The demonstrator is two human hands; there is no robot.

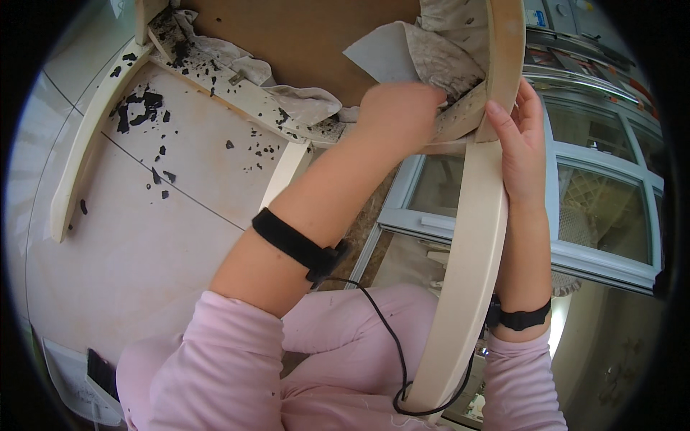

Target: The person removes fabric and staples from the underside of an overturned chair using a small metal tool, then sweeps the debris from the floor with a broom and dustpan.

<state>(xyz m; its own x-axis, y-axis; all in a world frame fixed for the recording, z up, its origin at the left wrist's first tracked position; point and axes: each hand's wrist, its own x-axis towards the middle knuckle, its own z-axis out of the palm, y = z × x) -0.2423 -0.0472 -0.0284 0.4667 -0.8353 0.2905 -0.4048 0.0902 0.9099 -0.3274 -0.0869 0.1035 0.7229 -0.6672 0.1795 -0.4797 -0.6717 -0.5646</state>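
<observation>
An overturned cream wooden chair is before me, its underside facing up. My right hand holds the frame where a leg meets the curved rail, thumb on the near face and fingers behind. My left hand is curled over the inner edge of the seat frame, beside a loose flap of thin lining fabric. The back of that hand hides its fingertips, so whether they grip anything is unclear. Torn fabric hangs along the left rail. Brown board shows inside the seat.
Black flakes litter the tiled floor and the frame. Another chair leg extends at left. A dustpan and a dark-bristled brush lie lower left. A black cable runs from my left strap past the chair. Glazed panels stand at right.
</observation>
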